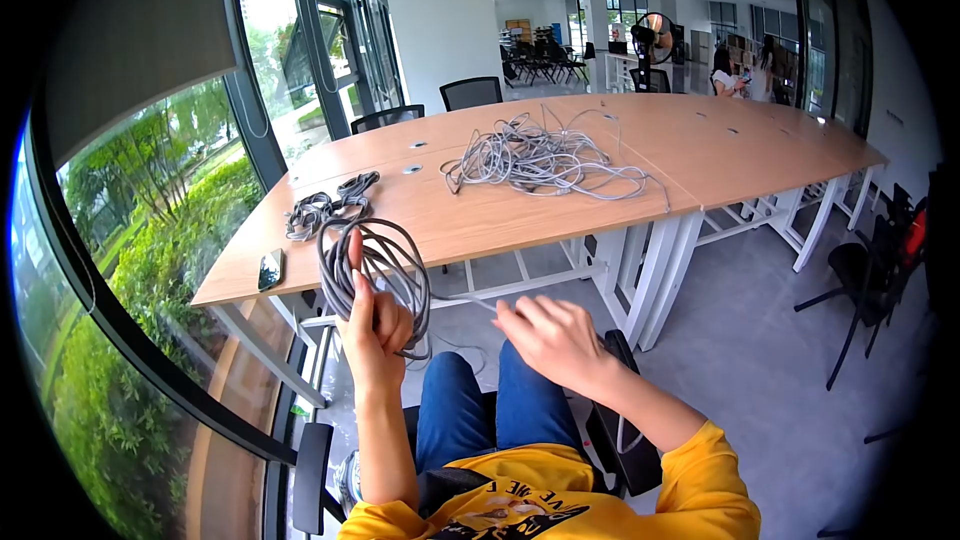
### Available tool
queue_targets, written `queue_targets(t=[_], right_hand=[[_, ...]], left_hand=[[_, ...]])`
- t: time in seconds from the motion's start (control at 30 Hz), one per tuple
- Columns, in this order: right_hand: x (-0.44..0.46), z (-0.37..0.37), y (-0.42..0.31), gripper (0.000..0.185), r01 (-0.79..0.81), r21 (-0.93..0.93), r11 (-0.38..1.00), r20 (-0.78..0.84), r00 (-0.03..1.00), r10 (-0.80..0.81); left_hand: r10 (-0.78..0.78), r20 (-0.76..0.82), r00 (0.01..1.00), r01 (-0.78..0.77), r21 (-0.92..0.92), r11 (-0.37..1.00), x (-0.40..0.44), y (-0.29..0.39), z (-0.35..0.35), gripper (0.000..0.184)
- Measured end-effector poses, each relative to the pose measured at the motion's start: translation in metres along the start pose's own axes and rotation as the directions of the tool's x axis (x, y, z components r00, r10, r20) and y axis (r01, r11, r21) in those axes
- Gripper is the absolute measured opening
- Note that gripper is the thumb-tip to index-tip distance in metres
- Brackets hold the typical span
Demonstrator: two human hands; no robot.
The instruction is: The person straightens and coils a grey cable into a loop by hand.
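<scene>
A loose coil of grey cable (412,285) hangs around my left hand (375,325), which is closed on it with the index finger pointing up through the loops. From the coil a single strand runs rightward to my right hand (550,340), whose fingers are pinched on it above my right thigh. On the wooden table (480,225) in front lies a large tangled heap of grey cables (535,160). Closer to the left edge rest smaller bundles of dark grey cable (325,212), just beyond the coil.
A phone (271,269) lies at the table's near left corner. Two black chairs (470,93) stand behind the table, and another black chair (870,265) is at right. Large windows (160,170) line the left. Two people (728,75) are at the far right back.
</scene>
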State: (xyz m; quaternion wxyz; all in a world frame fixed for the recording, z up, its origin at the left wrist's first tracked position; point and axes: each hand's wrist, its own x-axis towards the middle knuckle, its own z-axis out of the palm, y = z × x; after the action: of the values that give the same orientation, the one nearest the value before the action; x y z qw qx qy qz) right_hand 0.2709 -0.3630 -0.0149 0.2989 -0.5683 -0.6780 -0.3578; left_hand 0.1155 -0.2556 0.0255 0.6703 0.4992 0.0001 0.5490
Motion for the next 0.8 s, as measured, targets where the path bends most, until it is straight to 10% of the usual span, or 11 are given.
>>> queue_targets(t=[0.5,0.8], right_hand=[[0.029,-0.023,-0.012,0.014,0.318,-0.009,0.948,0.304,0.904,-0.301],[0.031,-0.018,-0.004,0.021,0.002,0.165,0.986,0.291,0.956,-0.051]], left_hand=[[-0.490,0.048,0.870,0.425,0.428,0.797,0.019,-0.030,0.010,0.029],[-0.574,0.142,0.806,0.334,0.691,0.641,0.012,-0.046,0.016,0.032]])
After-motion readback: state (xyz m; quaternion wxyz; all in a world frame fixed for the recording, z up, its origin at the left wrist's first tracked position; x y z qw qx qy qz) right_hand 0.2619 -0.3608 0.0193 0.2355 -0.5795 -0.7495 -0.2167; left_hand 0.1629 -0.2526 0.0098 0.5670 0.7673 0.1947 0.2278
